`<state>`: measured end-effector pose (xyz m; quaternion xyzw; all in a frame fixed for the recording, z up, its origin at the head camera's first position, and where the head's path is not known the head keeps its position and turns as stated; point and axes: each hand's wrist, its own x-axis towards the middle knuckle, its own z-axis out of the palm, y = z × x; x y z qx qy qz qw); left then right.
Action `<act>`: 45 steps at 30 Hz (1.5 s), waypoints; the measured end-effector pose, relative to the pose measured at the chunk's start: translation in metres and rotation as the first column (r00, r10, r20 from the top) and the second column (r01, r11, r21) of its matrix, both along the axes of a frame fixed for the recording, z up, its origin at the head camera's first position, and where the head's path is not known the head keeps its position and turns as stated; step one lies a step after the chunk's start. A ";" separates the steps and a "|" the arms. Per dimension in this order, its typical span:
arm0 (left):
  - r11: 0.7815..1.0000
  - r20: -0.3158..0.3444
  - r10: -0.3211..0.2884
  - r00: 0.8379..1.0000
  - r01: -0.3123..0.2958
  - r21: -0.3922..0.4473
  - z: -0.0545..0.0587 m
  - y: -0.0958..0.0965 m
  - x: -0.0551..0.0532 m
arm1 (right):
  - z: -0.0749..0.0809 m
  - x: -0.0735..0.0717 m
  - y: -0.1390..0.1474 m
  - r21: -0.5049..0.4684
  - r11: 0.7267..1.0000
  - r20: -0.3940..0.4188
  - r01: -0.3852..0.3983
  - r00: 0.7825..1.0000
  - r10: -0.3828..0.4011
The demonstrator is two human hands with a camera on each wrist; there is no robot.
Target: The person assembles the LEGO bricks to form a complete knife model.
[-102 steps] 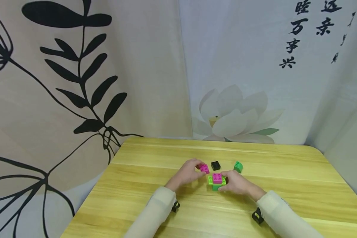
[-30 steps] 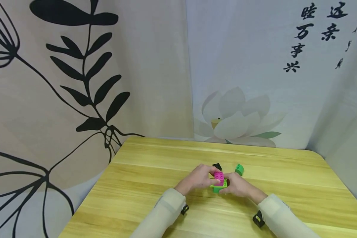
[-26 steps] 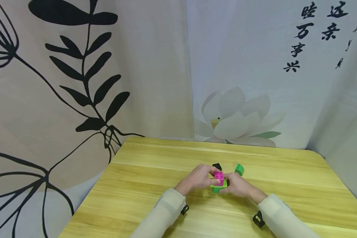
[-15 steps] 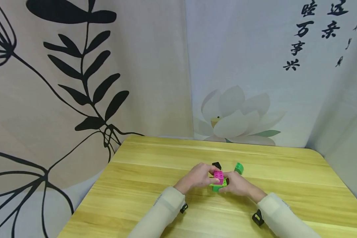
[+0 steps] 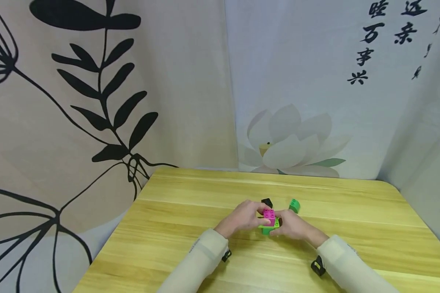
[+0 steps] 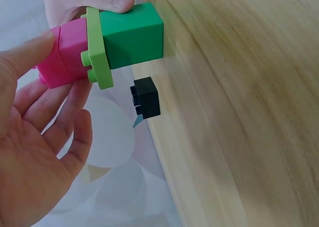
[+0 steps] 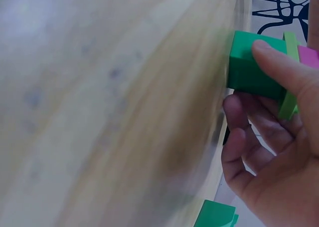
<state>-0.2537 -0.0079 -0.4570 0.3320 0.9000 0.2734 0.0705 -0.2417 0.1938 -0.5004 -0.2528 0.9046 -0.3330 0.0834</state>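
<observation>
A toy building-brick stack stands on the wooden table. Its base is a green block (image 6: 133,40), topped by a lime-green plate (image 6: 101,55). Two pink bricks sit one over the other on the plate, the lower pink brick (image 6: 74,48) touching the upper pink brick (image 6: 52,70). My left hand (image 5: 243,215) pinches the upper pink brick between thumb and fingers. From the right, my right hand (image 5: 295,226) grips the green block, thumb on its near face; the right wrist view shows the fingers curled on the other side.
Behind the stack lies a black brick (image 5: 267,202), partly hidden by the left hand in the head view. A green brick with a rounded side (image 5: 294,206) sits behind the right hand. The table (image 5: 190,191) meets a printed curtain (image 5: 190,101) at its back edge.
Since 3.4 s ago, my left hand has moved right and set its pink brick onto the stack's other pink brick. The right hand keeps its grip. Little differs over the last second.
</observation>
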 end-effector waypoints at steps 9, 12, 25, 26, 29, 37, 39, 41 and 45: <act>1.000 0.000 0.001 1.000 -0.001 0.025 0.001 -0.001 0.000 | 0.006 0.001 0.000 0.008 1.000 -0.016 -0.005 1.000 0.006; 0.999 0.021 -0.004 1.000 0.003 0.040 0.000 -0.001 0.000 | 0.007 0.001 0.000 0.016 1.000 -0.009 -0.005 1.000 0.005; 0.994 0.103 0.023 0.994 -0.033 0.103 -0.003 -0.003 0.001 | 0.004 0.002 -0.001 0.022 1.000 -0.016 -0.012 1.000 0.013; 0.994 0.106 0.021 0.994 -0.032 0.106 -0.003 -0.003 0.001 | 0.004 0.003 -0.001 0.021 1.000 -0.016 -0.013 1.000 0.013; 0.991 0.137 0.008 0.991 -0.025 0.128 -0.004 -0.007 0.000 | 0.004 0.003 -0.002 0.013 1.000 -0.011 -0.019 1.000 0.019; 0.969 0.257 -0.009 0.966 -0.055 0.241 -0.008 -0.027 -0.021 | 0.004 0.003 -0.002 0.020 1.000 0.006 -0.022 1.000 0.022; 0.966 0.268 0.021 0.963 -0.089 0.242 -0.010 -0.029 -0.029 | 0.004 0.003 -0.002 0.031 0.999 0.010 -0.017 1.000 0.017; 0.970 0.251 0.045 0.967 -0.103 0.221 -0.012 -0.029 -0.036 | 0.004 0.003 -0.002 0.035 0.999 0.015 -0.013 1.000 0.013; 0.991 0.169 0.051 0.984 -0.071 0.114 -0.012 -0.019 -0.047 | 0.005 0.005 -0.002 0.031 1.000 0.023 -0.005 1.000 0.004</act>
